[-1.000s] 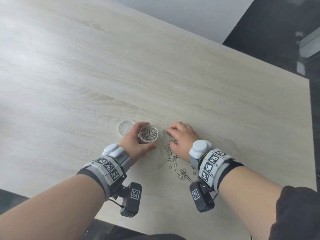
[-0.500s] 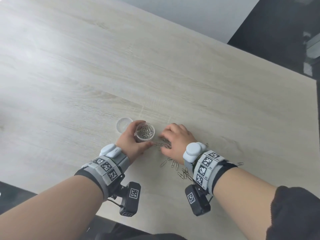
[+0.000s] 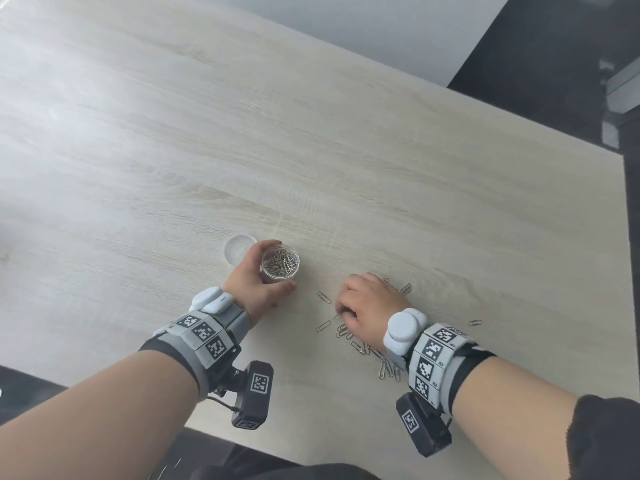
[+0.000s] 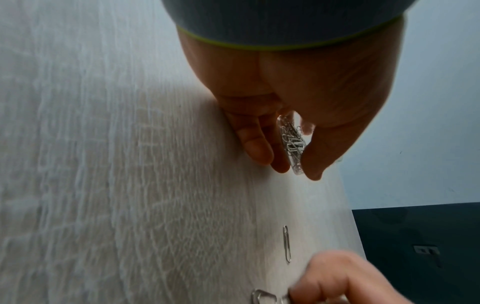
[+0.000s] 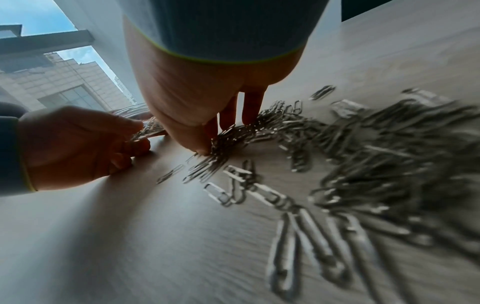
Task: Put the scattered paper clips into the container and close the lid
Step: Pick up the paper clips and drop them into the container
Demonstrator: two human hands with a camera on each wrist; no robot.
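A small clear round container (image 3: 280, 264) with several silver paper clips inside stands on the table, and my left hand (image 3: 256, 282) grips it around the side. Its clear lid (image 3: 239, 249) lies flat just behind and left of it. My right hand (image 3: 363, 301) is to the right, knuckles up, fingers curled down into the scattered paper clips (image 3: 360, 348). In the right wrist view the fingertips (image 5: 207, 142) and thumb pinch a bunch of clips from the pile (image 5: 363, 164). In the left wrist view the container (image 4: 292, 142) shows between thumb and fingers.
The pale wood table (image 3: 311, 150) stretches far and left. Its right edge (image 3: 625, 271) borders a dark floor, and the near edge runs under my forearms. Stray clips lie at the right (image 3: 475, 322) and between the hands (image 3: 323, 296).
My right hand has drawn back from beside the container toward the right, onto the clip pile, and its fingers have curled into the clips. The left hand still holds the container in place.
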